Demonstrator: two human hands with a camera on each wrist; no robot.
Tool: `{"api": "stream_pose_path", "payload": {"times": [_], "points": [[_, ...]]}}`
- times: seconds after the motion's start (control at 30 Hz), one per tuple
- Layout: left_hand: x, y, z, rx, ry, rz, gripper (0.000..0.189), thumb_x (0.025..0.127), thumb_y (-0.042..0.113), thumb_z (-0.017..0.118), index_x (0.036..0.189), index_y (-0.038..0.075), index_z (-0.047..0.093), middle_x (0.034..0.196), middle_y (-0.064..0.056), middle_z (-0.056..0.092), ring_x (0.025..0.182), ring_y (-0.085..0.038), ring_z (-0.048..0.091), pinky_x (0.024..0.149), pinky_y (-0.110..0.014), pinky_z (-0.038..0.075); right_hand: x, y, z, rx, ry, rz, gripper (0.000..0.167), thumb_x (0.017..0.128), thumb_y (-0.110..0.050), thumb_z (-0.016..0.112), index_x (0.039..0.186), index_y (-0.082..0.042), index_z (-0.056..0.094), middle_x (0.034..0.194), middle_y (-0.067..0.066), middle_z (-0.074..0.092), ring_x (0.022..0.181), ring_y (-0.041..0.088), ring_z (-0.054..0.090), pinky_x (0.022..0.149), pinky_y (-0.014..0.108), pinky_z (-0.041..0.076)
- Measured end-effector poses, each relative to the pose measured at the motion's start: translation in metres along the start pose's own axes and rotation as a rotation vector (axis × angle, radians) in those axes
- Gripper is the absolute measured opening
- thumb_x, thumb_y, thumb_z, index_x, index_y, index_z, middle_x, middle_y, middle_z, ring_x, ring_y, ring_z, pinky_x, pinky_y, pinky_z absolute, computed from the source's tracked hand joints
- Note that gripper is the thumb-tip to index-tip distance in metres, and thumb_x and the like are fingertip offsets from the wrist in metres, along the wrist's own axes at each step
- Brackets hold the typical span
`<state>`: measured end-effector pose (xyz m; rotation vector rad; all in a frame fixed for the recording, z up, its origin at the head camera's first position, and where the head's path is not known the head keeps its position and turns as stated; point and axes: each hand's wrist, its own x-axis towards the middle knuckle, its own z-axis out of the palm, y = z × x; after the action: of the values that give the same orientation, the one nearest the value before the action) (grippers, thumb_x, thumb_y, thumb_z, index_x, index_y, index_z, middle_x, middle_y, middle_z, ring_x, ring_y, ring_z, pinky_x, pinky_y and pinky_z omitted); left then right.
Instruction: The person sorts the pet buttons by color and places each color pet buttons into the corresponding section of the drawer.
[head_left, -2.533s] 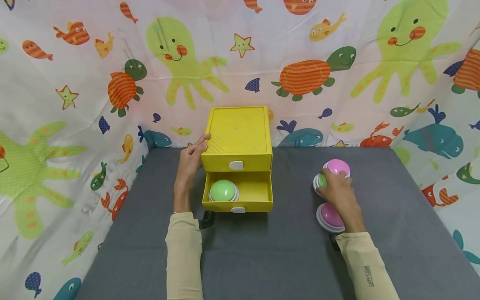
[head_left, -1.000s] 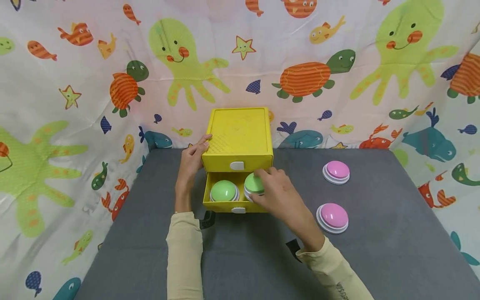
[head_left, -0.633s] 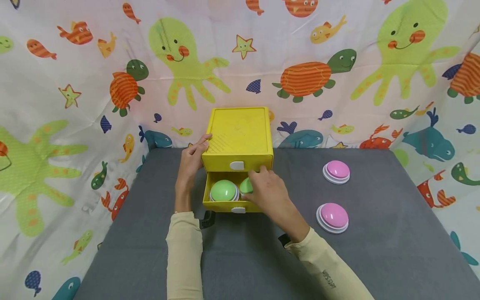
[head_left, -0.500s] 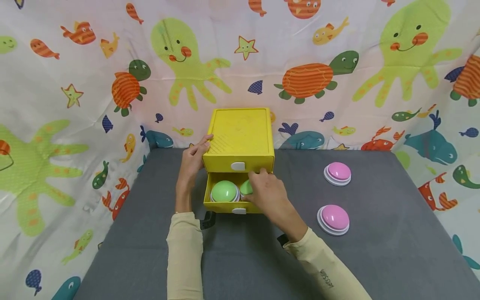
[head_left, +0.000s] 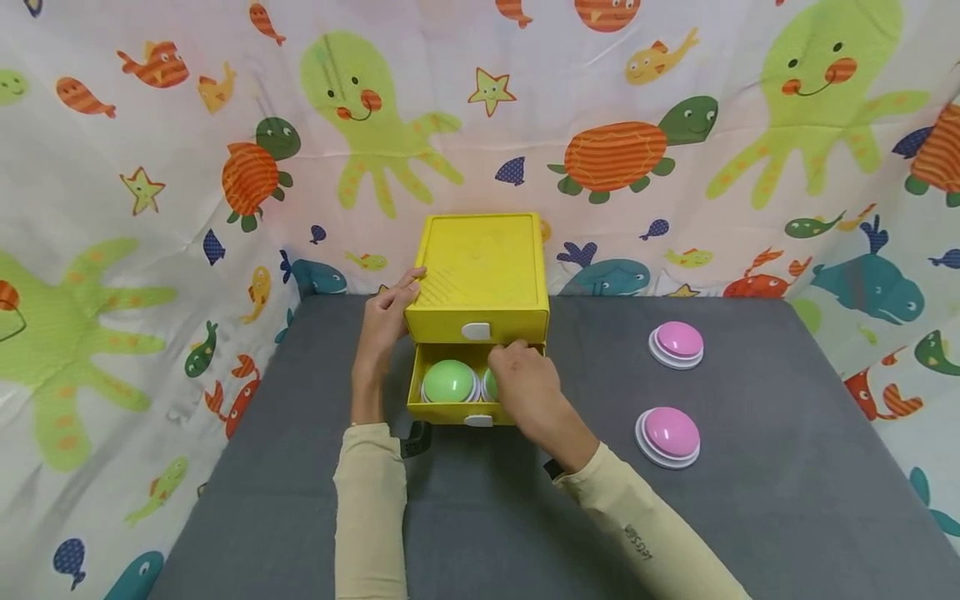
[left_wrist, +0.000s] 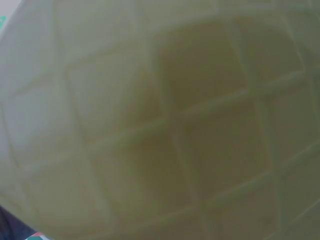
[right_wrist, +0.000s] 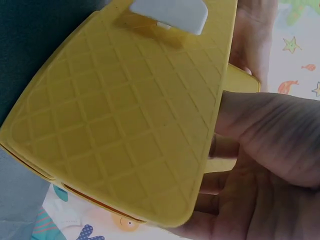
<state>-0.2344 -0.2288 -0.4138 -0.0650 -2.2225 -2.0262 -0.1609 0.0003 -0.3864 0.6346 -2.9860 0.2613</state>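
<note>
A small yellow drawer cabinet [head_left: 480,258] stands at the table's back, its lower drawer [head_left: 442,412] pulled out. My left hand [head_left: 381,327] holds the cabinet's left side, fingers over its upper edge. In the left wrist view, the cabinet's lattice-patterned wall [left_wrist: 170,120] fills nearly everything. One green dome button [head_left: 448,382] with a white base sits in the drawer's left half. Beside it, a second green dome button [head_left: 490,385] is mostly covered by my right hand [head_left: 531,385]. In the right wrist view, my right fingers [right_wrist: 212,187] reach behind the drawer front; their tips are hidden.
Two pink dome buttons on white bases lie right of the cabinet: a far one [head_left: 677,344] and a nearer one [head_left: 667,437]. The upper drawer [head_left: 476,327] is pushed in. A sea-animal cloth [head_left: 510,108] hangs behind the grey table [head_left: 480,517].
My right hand has carried the second green dome button from among the pink ones into the drawer, then shifted slightly left there. My left hand has stayed on the cabinet.
</note>
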Motion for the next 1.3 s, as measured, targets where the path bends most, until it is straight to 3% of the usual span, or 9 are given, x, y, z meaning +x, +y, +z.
{"api": "stream_pose_path", "payload": {"times": [0.17,0.23,0.33,0.43,0.53,0.67,0.97,1.1,1.3], "points": [[-0.001,-0.001,0.002,-0.006,0.007,0.000,0.049,0.105,0.046,0.059,0.140,0.012,0.069,0.156,0.012,0.057,0.142,-0.018,0.058,0.097,-0.036,0.061,-0.004,0.003,-0.003,0.068,-0.050,0.031,0.024,0.090,-0.017,0.083,0.101,0.000,0.069,0.084,0.016,0.062,0.072,0.028,0.061,0.062,0.042,0.058],[-0.001,-0.001,0.002,-0.009,0.001,-0.002,0.049,0.105,0.047,0.059,0.140,0.013,0.068,0.156,0.012,0.057,0.143,-0.018,0.058,0.098,-0.036,0.061,-0.010,0.005,-0.002,0.125,0.008,0.049,0.039,0.087,-0.028,0.086,0.108,-0.001,0.068,0.090,0.015,0.060,0.075,0.027,0.058,0.064,0.040,0.056],[-0.002,-0.001,0.000,-0.011,-0.001,-0.007,0.049,0.105,0.046,0.059,0.140,0.013,0.068,0.157,0.011,0.056,0.144,-0.018,0.057,0.096,-0.030,0.061,-0.023,0.003,0.007,0.226,0.254,0.041,0.047,0.087,-0.035,0.086,0.116,-0.003,0.067,0.098,0.013,0.060,0.082,0.026,0.056,0.068,0.038,0.055],[-0.004,-0.001,-0.005,-0.019,0.007,-0.009,0.049,0.106,0.045,0.059,0.139,0.010,0.069,0.157,0.010,0.056,0.145,-0.019,0.056,0.091,-0.023,0.061,-0.037,-0.004,0.022,0.294,0.559,-0.041,0.038,0.089,-0.029,0.085,0.112,-0.004,0.069,0.096,0.011,0.063,0.083,0.023,0.058,0.067,0.034,0.056],[-0.006,-0.001,-0.009,-0.012,0.016,-0.005,0.050,0.106,0.045,0.058,0.140,0.010,0.068,0.158,0.009,0.056,0.144,-0.020,0.057,0.088,-0.020,0.061,-0.049,-0.012,0.039,0.277,0.721,-0.137,0.021,0.088,-0.021,0.085,0.098,-0.007,0.073,0.082,0.004,0.068,0.069,0.016,0.062,0.057,0.027,0.055],[-0.005,-0.002,-0.008,0.002,0.013,-0.005,0.050,0.106,0.047,0.058,0.141,0.013,0.068,0.158,0.011,0.055,0.144,-0.019,0.057,0.091,-0.022,0.061,-0.059,-0.017,0.054,0.175,0.690,-0.150,0.015,0.085,-0.019,0.088,0.089,-0.011,0.076,0.073,-0.001,0.069,0.054,0.011,0.060,0.048,0.026,0.051],[0.001,-0.003,0.003,0.015,0.014,-0.012,0.048,0.106,0.048,0.057,0.143,0.020,0.066,0.158,0.013,0.055,0.143,-0.018,0.057,0.097,-0.029,0.061,-0.064,-0.019,0.057,-0.005,0.653,-0.046,0.017,0.084,-0.015,0.088,0.095,-0.008,0.078,0.072,0.005,0.065,0.046,0.017,0.055,0.041,0.032,0.047],[0.002,-0.003,0.004,0.021,0.008,-0.016,0.048,0.105,0.049,0.057,0.145,0.024,0.065,0.158,0.013,0.054,0.145,-0.018,0.055,0.104,-0.039,0.058,-0.067,-0.019,0.056,-0.002,0.635,-0.003,0.018,0.085,-0.016,0.087,0.095,-0.007,0.075,0.070,0.005,0.065,0.044,0.018,0.054,0.039,0.033,0.045],[0.001,-0.004,0.004,0.012,0.020,-0.006,0.047,0.106,0.049,0.057,0.142,0.022,0.067,0.157,0.013,0.056,0.145,-0.016,0.055,0.108,-0.047,0.056,-0.072,-0.022,0.062,0.055,0.565,-0.038,0.018,0.086,-0.016,0.087,0.088,-0.006,0.072,0.075,0.006,0.070,0.050,0.023,0.062,0.043,0.037,0.052]]}}
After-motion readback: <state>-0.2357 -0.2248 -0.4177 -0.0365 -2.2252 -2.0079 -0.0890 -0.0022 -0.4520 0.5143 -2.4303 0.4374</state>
